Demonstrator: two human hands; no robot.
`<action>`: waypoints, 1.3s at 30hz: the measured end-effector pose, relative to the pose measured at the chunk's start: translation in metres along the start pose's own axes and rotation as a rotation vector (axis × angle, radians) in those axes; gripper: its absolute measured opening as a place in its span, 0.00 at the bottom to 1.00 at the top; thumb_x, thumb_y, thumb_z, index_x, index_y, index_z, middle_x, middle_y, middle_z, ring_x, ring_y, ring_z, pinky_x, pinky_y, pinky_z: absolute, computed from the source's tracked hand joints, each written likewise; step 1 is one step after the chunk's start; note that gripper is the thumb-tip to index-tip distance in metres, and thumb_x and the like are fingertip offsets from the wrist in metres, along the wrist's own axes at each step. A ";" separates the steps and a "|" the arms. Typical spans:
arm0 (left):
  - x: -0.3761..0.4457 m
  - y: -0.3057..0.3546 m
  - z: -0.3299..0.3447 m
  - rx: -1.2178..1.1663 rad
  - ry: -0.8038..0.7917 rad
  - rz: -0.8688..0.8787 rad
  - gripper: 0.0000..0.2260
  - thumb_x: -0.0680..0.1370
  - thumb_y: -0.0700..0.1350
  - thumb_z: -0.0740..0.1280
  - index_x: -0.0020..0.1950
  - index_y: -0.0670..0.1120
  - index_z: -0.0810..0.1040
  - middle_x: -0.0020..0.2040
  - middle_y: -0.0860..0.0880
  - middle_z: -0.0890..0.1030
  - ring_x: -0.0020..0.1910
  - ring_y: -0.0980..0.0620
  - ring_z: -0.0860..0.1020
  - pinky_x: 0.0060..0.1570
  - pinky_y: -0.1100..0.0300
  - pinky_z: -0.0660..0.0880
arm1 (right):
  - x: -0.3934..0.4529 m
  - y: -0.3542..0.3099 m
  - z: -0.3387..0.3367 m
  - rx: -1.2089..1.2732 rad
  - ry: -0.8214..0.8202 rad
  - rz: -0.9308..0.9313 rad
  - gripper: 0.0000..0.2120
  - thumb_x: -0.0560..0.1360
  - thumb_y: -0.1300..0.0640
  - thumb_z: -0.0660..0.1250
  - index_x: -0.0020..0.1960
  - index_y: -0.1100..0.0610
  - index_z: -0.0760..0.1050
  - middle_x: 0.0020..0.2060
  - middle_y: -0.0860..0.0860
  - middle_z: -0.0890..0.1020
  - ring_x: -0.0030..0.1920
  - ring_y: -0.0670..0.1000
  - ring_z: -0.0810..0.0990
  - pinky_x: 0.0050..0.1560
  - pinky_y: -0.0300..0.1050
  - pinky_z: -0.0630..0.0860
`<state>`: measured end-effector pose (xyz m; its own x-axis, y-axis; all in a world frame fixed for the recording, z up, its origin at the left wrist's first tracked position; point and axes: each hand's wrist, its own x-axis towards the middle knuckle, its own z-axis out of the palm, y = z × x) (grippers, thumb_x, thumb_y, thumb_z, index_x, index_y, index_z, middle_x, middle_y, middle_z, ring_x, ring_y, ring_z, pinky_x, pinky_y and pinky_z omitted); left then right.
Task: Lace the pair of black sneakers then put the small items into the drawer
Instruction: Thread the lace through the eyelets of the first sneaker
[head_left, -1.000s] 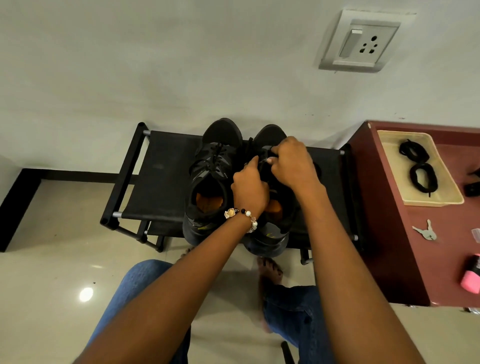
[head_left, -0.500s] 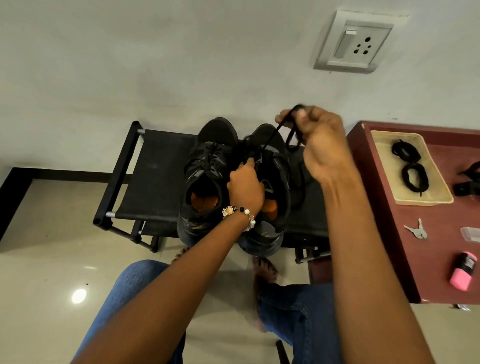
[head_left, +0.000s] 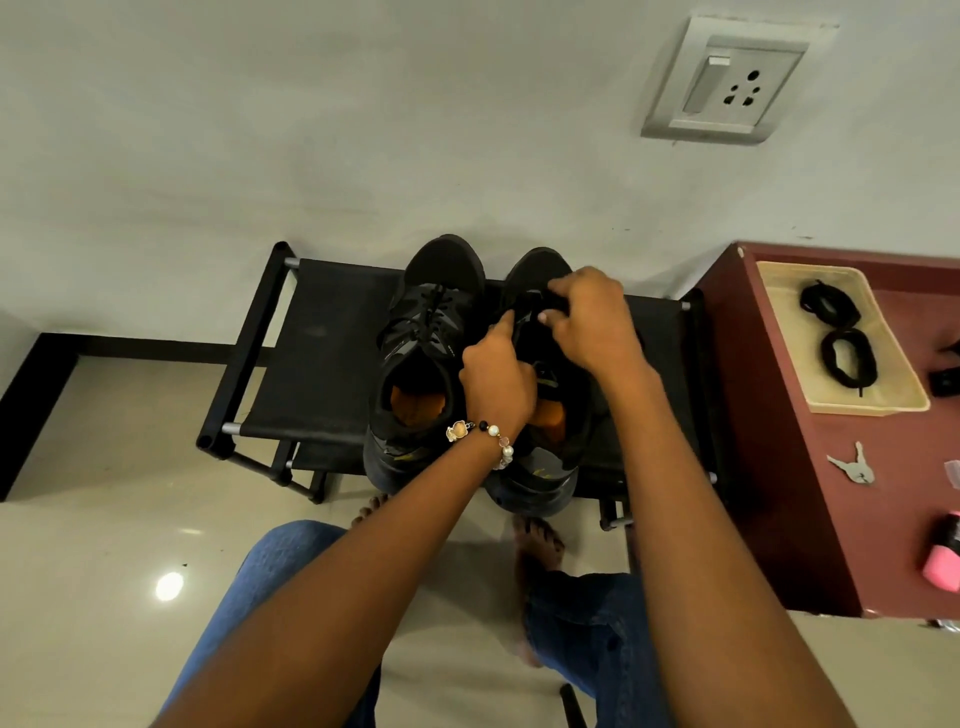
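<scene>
Starting on the left, there's a black fabric rack (head_left: 322, 353) against the wall with both black sneakers on top, side by side, toes toward the wall and heels toward the person, so their long axes run front to back. The left sneaker (head_left: 423, 332) is already laced, orange insole showing.

The left hand (head_left: 496, 376), with a beaded bracelet (head_left: 483, 439) on the wrist, reaches in over the right sneaker (head_left: 540, 457). Its fingers are curled down into the shoe's opening and the index finger points up along the tongue; can't tell exactly what it's got hold of.

The right hand (head_left: 587, 322) comes in from the other side, knuckles up, fingertips pinching a bit of black lace (head_left: 532, 301) over the eyelets near the toe.

Further right is a maroon cabinet (head_left: 769, 441). A beige tray (head_left: 893, 395) on it holds two coiled black laces (head_left: 847, 356). In front of the tray lie some keys (head_left: 852, 467), and at the edge is a pink item (head_left: 943, 566).
</scene>
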<state>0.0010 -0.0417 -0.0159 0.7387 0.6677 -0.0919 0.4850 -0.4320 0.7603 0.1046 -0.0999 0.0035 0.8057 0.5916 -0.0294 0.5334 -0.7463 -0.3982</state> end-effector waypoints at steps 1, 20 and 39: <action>0.000 0.000 0.000 -0.014 0.007 -0.003 0.26 0.77 0.31 0.57 0.74 0.46 0.67 0.54 0.40 0.80 0.49 0.41 0.79 0.49 0.53 0.78 | 0.001 -0.003 0.005 -0.047 -0.022 0.019 0.13 0.76 0.59 0.68 0.58 0.63 0.80 0.56 0.61 0.79 0.55 0.62 0.78 0.51 0.51 0.76; 0.002 0.002 0.003 0.079 -0.048 -0.038 0.27 0.77 0.31 0.59 0.76 0.46 0.63 0.65 0.41 0.75 0.63 0.41 0.72 0.60 0.50 0.72 | -0.022 0.009 -0.078 2.113 0.212 -0.261 0.01 0.74 0.62 0.65 0.44 0.59 0.75 0.40 0.56 0.80 0.29 0.48 0.73 0.37 0.45 0.75; 0.004 -0.003 0.003 0.061 -0.031 0.003 0.26 0.77 0.33 0.60 0.75 0.45 0.65 0.59 0.41 0.79 0.56 0.41 0.78 0.56 0.49 0.75 | -0.006 -0.008 0.015 -0.007 0.135 0.110 0.11 0.79 0.55 0.65 0.55 0.62 0.79 0.53 0.57 0.79 0.55 0.59 0.77 0.43 0.47 0.70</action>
<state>0.0039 -0.0395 -0.0208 0.7538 0.6478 -0.1106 0.5099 -0.4703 0.7203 0.0914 -0.0926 -0.0072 0.8864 0.4601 0.0511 0.4414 -0.8068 -0.3927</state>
